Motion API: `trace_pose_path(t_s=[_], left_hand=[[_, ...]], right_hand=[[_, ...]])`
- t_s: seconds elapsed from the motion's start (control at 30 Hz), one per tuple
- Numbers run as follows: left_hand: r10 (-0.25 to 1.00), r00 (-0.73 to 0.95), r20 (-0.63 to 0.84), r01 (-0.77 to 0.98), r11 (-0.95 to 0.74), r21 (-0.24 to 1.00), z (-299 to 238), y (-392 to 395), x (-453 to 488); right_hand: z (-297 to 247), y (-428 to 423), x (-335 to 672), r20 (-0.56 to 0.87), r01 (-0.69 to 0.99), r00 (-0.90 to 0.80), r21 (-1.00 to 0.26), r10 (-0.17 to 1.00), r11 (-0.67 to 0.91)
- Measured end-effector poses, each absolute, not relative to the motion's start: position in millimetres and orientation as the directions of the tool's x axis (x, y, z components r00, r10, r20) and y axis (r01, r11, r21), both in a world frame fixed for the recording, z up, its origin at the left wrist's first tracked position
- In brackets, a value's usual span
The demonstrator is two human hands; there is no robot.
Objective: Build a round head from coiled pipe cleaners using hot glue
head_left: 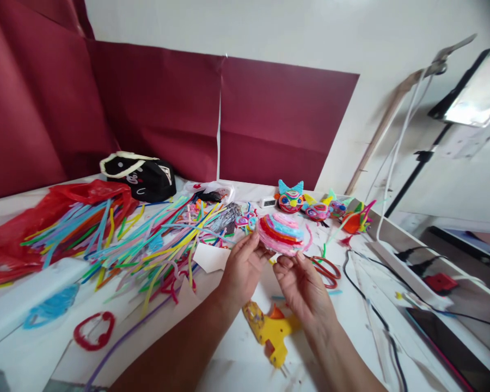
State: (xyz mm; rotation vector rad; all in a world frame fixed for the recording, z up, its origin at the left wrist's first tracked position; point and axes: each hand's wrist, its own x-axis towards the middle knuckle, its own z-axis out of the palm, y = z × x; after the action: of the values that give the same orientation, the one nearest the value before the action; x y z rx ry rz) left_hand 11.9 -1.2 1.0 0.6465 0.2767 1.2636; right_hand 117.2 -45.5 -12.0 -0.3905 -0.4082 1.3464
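Between my two hands is a rounded striped craft piece (281, 233), made of fuzzy pipe cleaners in pink, red, orange and light blue. My left hand (243, 264) grips its left edge with the thumb on top. At the lower right edge, my right hand (300, 280) pinches it between thumb and fingers. A loose pink strand sticks out on the right. Below my wrists lies a yellow glue gun (271, 329), partly covered by my right arm. Red-handled scissors (329, 272) rest just beyond my right hand, their blades hidden.
Pipe cleaners (155, 234) spread over the left side beside a red plastic bag (93, 190). Finished pipe-cleaner figures (291, 197) stand at the back. A black bag (142, 177) sits at back left. On the right are a power strip (412, 277), a black cable (367, 299) and a phone (453, 348).
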Motion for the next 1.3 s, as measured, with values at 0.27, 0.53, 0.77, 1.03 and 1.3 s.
trace_pose_path(t_s=[0.27,0.53,0.77,1.03,1.3], left_hand=[[0.948,0.276,0.156,-0.802,0.138,0.581,0.6,2.9,10.6],[0.949,0.302,0.089,-0.799,0.201,0.567,-2.7,7.0,12.1],[0.95,0.305,0.074,-0.783,0.205,0.587,-5.4,8.2,14.1],[0.949,0.313,0.042,-0.81,0.243,0.534,-4.1,7.7,14.4],[0.933,0.354,0.064,-0.808,0.271,0.523,-4.5,3.5,13.2]], right_hand=[[-10.8,-47.6,114.7,0.108,-0.816,0.166,-0.543,0.98,0.198],[-9.9,-47.8,115.0,0.148,-0.754,0.211,-0.605,0.966,0.257],[-9.8,-49.0,115.7,0.156,-0.731,0.234,-0.622,0.96,0.28],[-8.9,-49.1,115.4,0.17,-0.751,0.202,-0.606,0.965,0.264],[-10.0,-47.6,116.3,0.136,-0.797,0.196,-0.554,0.971,0.238]])
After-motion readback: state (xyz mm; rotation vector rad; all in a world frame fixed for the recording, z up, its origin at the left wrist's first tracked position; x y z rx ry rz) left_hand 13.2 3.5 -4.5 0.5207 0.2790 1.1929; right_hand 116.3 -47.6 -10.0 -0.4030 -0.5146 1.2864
